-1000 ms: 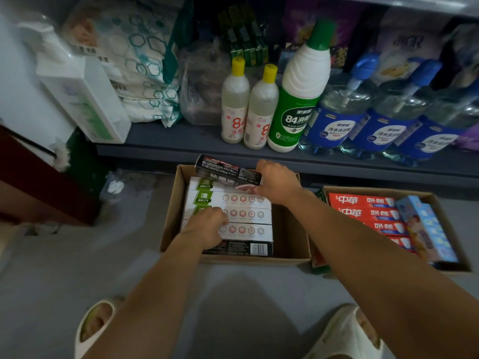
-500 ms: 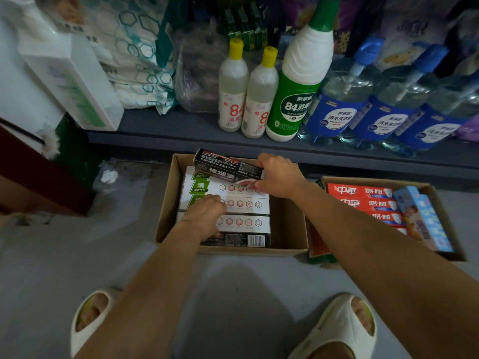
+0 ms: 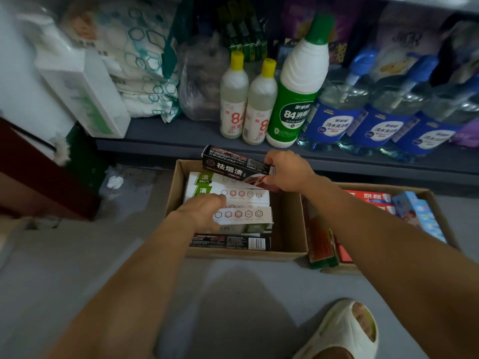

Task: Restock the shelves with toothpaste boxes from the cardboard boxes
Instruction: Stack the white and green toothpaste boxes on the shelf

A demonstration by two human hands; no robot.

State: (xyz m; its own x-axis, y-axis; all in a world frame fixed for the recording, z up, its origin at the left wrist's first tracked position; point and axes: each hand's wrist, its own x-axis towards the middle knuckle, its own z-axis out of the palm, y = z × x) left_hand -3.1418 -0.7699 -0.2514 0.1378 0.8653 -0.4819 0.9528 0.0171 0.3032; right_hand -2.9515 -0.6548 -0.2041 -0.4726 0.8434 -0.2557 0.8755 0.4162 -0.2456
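The right hand [image 3: 287,172] pinches one end of the long black toothpaste carton [image 3: 234,165], raised above the open brown cardboard box [image 3: 290,224]. The left hand [image 3: 204,212], fingers curled, grips a white toothpaste carton [image 3: 245,215] directly beneath it. Lift each carton level, clear of its neighbours.

The left hand [image 3: 204,211] covers the near-left part of the white toothpaste boxes [image 3: 243,203] in the open cardboard box [image 3: 290,229], and its fingers curl out of sight, so their grip cannot be told. The right hand [image 3: 287,172] hides the right end of the black toothpaste box [image 3: 233,165] above that cardboard box. Right of it, the right forearm masks part of the red toothpaste boxes [image 3: 368,196], and behind it the blue-labelled bottles [image 3: 334,120] on the shelf [image 3: 166,136] blur and run off the right edge.
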